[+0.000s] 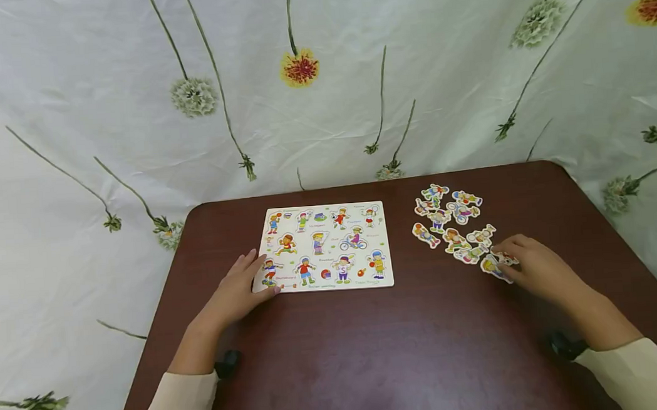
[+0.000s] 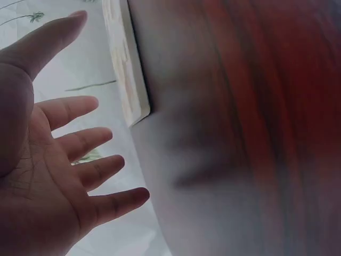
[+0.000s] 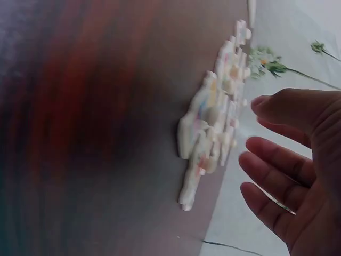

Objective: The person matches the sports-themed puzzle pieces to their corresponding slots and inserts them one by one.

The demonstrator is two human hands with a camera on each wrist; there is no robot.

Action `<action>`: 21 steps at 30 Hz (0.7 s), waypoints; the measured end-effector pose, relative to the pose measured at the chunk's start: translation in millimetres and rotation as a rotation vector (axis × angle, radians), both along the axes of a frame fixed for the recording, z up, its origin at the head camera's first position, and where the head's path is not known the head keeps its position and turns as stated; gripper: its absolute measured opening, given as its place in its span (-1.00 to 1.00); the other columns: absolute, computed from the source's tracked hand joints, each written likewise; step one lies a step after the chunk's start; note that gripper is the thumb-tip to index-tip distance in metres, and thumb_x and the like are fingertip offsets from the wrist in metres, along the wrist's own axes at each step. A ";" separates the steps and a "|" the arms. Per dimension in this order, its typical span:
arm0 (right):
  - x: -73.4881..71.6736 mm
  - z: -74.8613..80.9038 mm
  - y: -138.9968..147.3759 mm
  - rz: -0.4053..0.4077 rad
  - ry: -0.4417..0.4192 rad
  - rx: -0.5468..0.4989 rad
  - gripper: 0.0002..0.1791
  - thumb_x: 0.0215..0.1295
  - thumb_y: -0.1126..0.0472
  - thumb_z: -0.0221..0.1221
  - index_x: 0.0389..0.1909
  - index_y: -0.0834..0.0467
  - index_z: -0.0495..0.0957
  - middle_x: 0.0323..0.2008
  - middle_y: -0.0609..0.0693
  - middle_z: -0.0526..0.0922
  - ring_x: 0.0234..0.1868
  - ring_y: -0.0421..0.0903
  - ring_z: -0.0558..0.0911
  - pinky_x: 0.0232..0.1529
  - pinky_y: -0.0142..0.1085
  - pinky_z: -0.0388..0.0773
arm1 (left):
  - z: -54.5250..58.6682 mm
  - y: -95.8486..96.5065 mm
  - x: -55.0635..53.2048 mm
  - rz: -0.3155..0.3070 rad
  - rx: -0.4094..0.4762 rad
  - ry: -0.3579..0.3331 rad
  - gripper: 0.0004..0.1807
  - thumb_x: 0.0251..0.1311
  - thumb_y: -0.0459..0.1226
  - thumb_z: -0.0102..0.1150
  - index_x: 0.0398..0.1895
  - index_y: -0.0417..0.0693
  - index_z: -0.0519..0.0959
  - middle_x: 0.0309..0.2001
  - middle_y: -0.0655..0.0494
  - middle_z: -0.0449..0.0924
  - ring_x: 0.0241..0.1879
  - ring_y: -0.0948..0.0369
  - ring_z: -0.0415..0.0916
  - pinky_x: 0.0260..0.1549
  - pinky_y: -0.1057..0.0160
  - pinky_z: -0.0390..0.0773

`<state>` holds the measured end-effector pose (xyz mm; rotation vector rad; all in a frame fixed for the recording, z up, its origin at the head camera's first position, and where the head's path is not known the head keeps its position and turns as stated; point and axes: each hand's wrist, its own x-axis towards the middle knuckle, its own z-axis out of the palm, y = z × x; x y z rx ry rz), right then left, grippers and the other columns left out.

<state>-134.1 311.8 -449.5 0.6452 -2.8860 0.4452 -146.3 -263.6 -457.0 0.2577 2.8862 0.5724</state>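
A wooden puzzle board (image 1: pixel 331 247) printed with children playing sports lies flat on the table. My left hand (image 1: pixel 240 289) is at its left edge, thumb near the front left corner, fingers spread. In the left wrist view that hand (image 2: pixel 53 160) shows a bare palm beside the board's corner (image 2: pixel 137 101). To the right lie several puzzle pieces (image 1: pixel 455 240) shaped like figures, with small knobs (image 3: pixel 211 114) on top. My right hand (image 1: pixel 538 270) hovers over the nearest of them, a figure piece (image 1: pixel 493 267). Its fingers (image 3: pixel 277 165) are loosely bent and hold nothing.
The dark brown table (image 1: pixel 383 352) has rounded back corners. Behind it hangs a white cloth (image 1: pixel 335 123) with a flower print. Some puzzle pieces overlap in a loose cluster, the farthest one (image 1: pixel 435 191) near the table's back edge.
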 end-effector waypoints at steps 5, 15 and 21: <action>-0.2 -5.4 -3.7 0.011 -0.072 0.045 -0.69 0.19 0.32 0.38 -0.04 0.30 0.67 -0.14 0.18 0.65 -0.16 0.12 0.66 -0.19 0.01 0.60 | -6.6 1.5 -2.8 -0.005 -0.026 -0.012 -0.09 0.27 0.08 0.27 0.57 -0.15 0.19 0.59 -0.31 -0.02 0.58 -0.32 -0.13 0.38 -0.47 0.06; 0.9 -9.8 -3.3 -0.016 -0.132 0.061 -0.85 0.16 0.38 0.37 -0.24 0.21 0.68 -0.30 0.04 0.59 -0.38 -0.12 0.53 -0.37 -0.19 0.49 | -13.6 4.8 -8.9 -0.008 -0.033 -0.044 -0.09 0.27 0.11 0.26 0.58 -0.07 0.18 0.61 -0.26 -0.04 0.58 -0.32 -0.18 0.39 -0.49 0.00; 0.1 -10.8 -2.2 -0.034 -0.185 0.045 -0.88 0.19 0.41 0.33 -0.25 0.24 0.66 -0.33 0.05 0.60 -0.35 -0.07 0.62 -0.36 -0.15 0.55 | -14.6 5.4 -11.4 -0.002 -0.045 -0.082 -0.08 0.30 0.11 0.23 0.59 -0.09 0.14 0.62 -0.26 -0.08 0.58 -0.32 -0.18 0.40 -0.49 -0.03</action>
